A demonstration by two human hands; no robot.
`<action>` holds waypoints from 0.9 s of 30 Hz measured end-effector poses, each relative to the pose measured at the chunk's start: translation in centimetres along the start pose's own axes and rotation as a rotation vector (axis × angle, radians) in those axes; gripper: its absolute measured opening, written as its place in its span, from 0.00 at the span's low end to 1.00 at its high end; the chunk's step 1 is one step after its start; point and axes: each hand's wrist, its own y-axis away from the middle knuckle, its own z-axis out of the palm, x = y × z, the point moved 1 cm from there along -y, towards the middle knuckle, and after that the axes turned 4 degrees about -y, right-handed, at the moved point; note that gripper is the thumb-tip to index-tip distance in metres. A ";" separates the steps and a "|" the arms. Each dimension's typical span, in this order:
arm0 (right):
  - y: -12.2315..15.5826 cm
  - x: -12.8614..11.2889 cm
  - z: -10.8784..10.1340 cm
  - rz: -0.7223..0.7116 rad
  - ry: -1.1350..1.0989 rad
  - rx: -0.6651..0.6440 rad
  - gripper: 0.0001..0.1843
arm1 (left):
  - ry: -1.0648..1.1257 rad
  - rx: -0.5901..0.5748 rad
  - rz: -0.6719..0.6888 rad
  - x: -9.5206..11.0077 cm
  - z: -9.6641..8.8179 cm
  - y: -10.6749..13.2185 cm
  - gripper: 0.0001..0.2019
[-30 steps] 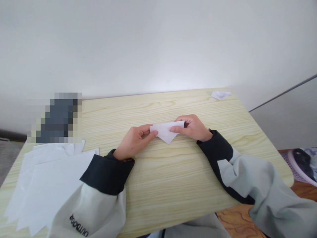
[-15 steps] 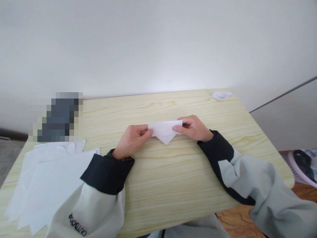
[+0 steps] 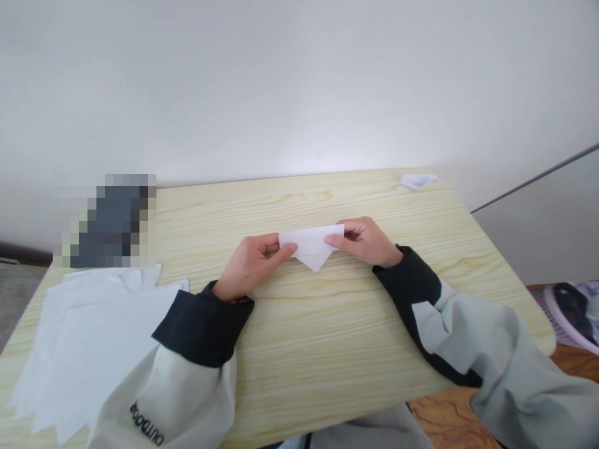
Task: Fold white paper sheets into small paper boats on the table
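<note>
A folded sheet of white paper [image 3: 312,240] is held just over the middle of the wooden table [image 3: 327,349]. It has a straight band along the top and a triangular point hanging toward me. My left hand [image 3: 255,263] pinches its left end, thumb in front and fingers behind. At the right end my right hand [image 3: 367,240] pinches it the same way, with the thumb lying on the paper's face. The fingers behind the paper are partly hidden.
Loose white sheets [image 3: 107,343] lie at the left, partly under my left sleeve. Behind them is a dark pixelated object [image 3: 112,221]. A small folded white paper [image 3: 418,181] sits at the far right corner. A pink basket [image 3: 561,318] stands beyond the right edge.
My left thumb has slid slightly inward to the right along the paper. The paper has tilted a little; my right hand stays almost still.
</note>
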 end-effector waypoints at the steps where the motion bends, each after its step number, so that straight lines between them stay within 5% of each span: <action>1: 0.0 0.0 0.0 -0.002 0.003 -0.001 0.19 | -0.010 0.001 -0.008 0.0 0.0 0.0 0.20; 12: 0.0 0.2 0.0 -0.010 0.014 0.022 0.20 | -0.191 0.004 -0.002 0.4 -0.4 0.1 0.16; 19: 0.1 0.3 0.1 -0.007 -0.051 0.020 0.20 | -0.117 -0.079 0.051 0.0 -0.6 0.1 0.17; 27: 0.1 0.1 0.0 -0.007 -0.004 0.019 0.21 | 0.036 -0.016 -0.048 0.1 0.1 0.2 0.23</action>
